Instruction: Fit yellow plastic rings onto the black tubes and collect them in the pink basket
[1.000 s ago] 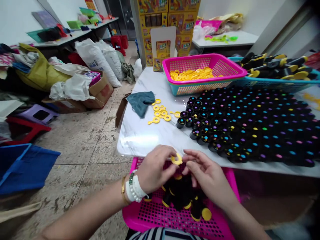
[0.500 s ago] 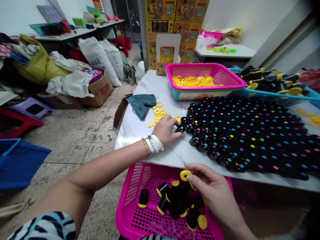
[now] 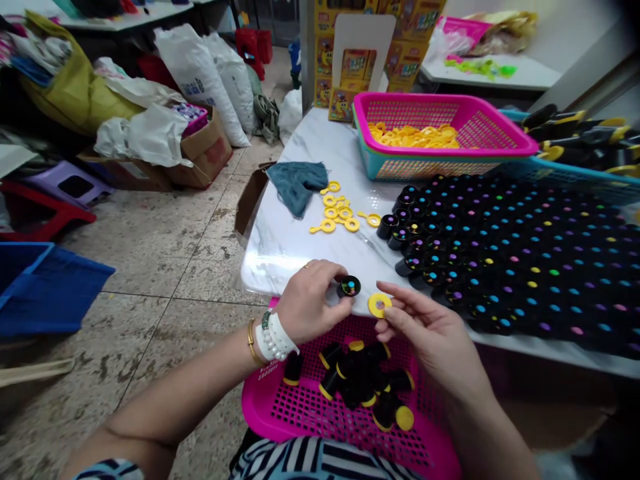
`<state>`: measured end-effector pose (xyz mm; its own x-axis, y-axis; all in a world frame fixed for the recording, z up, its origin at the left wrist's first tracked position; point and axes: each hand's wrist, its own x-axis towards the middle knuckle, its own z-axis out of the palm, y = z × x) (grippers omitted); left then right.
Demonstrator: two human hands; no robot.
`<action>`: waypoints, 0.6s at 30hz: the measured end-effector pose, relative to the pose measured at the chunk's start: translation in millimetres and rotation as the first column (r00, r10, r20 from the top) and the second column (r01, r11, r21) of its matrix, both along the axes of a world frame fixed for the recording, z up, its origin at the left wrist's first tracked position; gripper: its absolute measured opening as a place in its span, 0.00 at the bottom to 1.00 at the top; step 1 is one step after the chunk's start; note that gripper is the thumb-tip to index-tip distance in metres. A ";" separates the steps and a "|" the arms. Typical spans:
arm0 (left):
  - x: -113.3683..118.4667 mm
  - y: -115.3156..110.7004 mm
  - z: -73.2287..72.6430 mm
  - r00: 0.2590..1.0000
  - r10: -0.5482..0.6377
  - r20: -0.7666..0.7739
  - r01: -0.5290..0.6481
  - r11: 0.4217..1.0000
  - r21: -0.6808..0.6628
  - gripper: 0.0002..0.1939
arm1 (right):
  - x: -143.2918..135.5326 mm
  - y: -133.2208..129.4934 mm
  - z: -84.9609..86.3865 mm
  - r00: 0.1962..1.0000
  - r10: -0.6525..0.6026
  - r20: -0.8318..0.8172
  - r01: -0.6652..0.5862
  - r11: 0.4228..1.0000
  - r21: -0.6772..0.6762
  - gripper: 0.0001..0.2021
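Observation:
My left hand (image 3: 313, 299) grips a small black cup (image 3: 349, 287) with coloured bits visible inside, its open end tilted up toward me. My right hand (image 3: 425, 323) pinches a yellow ring (image 3: 379, 305) between thumb and fingers, just right of the cup and apart from it. Both hands are over the table's front edge. Below them, a pink basket (image 3: 300, 417) holds several black tubes with yellow ends (image 3: 350, 380). To the right, many black cups (image 3: 500, 253) stand in close rows, with coloured dots showing in them.
Loose yellow rings with tabs (image 3: 337, 213) lie beside a dark teal cloth (image 3: 299, 185) on the white table (image 3: 270, 257). Behind stands a pink basket (image 3: 445, 100) of yellow pieces, stacked in a blue one. Printed yellow boxes (image 3: 410, 53) rise at the back.
My left hand has drawn one black cup away from the rows toward me. My right hand has risen with the yellow ring, near the cup. The view has tilted downward.

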<state>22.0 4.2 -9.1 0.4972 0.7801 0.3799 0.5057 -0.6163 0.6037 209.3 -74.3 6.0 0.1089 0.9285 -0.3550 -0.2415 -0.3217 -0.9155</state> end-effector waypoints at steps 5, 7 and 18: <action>1.3 1.8 -8.1 1.000 -0.007 0.028 0.006 0.999 0.032 0.09 | 1.3 6.8 0.9 0.988 -0.100 -0.116 0.090 0.992 -0.089 0.18; 0.8 2.2 -9.5 0.999 -0.006 0.035 0.005 1.000 0.026 0.09 | 2.5 7.4 0.2 0.981 -0.130 -0.142 0.118 0.989 -0.089 0.17; 1.3 1.1 -10.2 0.998 0.063 -0.002 -0.062 0.993 0.095 0.10 | -35.8 27.0 42.4 0.946 -0.123 0.299 0.017 0.943 0.333 0.11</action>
<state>23.4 5.3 -19.3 0.4505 0.7700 0.4518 0.5477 -0.6380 0.5413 173.6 -47.3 48.3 0.2335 0.9720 0.0246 0.0610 0.0107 -0.9981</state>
